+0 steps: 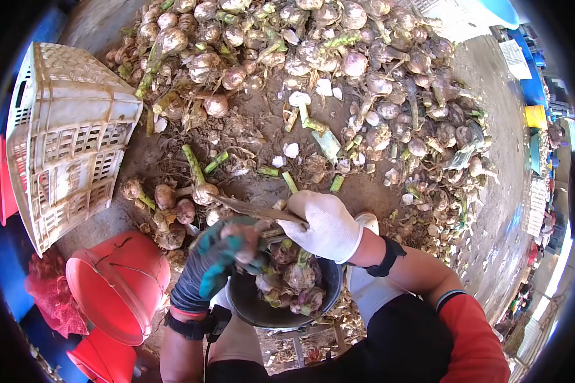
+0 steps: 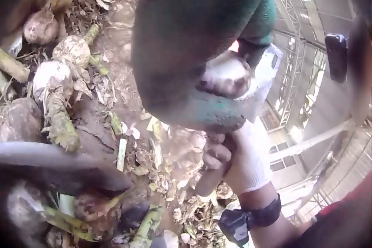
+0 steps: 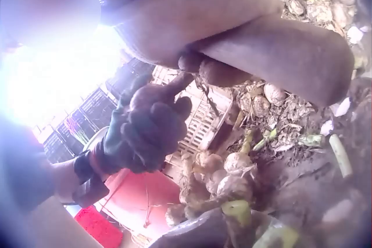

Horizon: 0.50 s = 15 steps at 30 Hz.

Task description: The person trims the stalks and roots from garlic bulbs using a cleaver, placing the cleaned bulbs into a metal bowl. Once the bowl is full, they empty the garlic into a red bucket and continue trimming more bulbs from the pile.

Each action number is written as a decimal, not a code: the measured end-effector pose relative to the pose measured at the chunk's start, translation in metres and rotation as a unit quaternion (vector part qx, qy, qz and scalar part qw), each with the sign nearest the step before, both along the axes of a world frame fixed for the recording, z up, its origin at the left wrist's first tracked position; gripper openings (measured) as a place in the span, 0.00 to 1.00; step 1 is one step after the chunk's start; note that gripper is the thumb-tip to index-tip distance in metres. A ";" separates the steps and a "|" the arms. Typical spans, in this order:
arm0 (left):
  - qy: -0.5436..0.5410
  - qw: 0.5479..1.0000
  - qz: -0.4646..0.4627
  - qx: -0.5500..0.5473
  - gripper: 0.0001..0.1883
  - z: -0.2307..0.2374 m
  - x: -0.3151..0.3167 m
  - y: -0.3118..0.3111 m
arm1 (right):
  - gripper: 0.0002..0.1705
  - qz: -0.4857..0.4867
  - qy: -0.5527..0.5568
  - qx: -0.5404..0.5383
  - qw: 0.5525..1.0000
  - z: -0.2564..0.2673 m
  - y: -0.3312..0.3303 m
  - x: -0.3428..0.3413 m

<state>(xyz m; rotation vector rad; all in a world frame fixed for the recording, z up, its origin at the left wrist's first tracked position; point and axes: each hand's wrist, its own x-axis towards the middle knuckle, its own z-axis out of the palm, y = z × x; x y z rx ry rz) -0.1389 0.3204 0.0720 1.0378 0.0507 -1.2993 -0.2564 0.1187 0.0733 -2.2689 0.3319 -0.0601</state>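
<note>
Two gloved hands are working close together above a black bucket. The left hand, in a grey-and-green glove, is clamping its curled fingers round a bulb, which is showing between the fingertips and is blurring in the head view. The right hand, in a white glove, is gripping a knife whose blade is pointing leftward from that hand, passing just beyond the left hand; whether the blade is touching the bulb, I cannot tell. Directly below the right hand and just to the right of the left, purplish bulbs with trimmed stalks are lying inside the bucket. Just beyond the left hand, a small cluster of bulbs is resting on the ground, while a short cut green stalk is lying just beyond the right hand. Near the left hand, on its left, a red bucket is tilting; farther out that way, beyond the bucket, a white slatted crate is standing. Well beyond both hands, a broad heap of bulbs is spreading across the ground, with loose stalks and dry skins lying in front of it.
</note>
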 end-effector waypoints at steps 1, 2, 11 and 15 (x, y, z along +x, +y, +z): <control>0.000 1.000 0.001 0.000 0.25 -0.001 -0.001 0.002 | 0.11 -0.002 -0.031 0.003 0.999 -0.003 -0.001 0.000; -0.037 0.997 -0.058 0.036 0.26 0.002 -0.003 0.001 | 0.11 -0.001 -0.032 0.002 0.999 -0.010 -0.002 -0.001; 0.137 0.987 -0.077 -0.037 0.32 0.012 -0.018 -0.014 | 0.11 -0.004 0.100 0.000 0.995 -0.035 -0.012 -0.010; 0.075 0.996 -0.039 -0.022 0.32 -0.009 -0.015 -0.020 | 0.15 0.005 0.023 -0.031 0.999 -0.027 -0.008 -0.006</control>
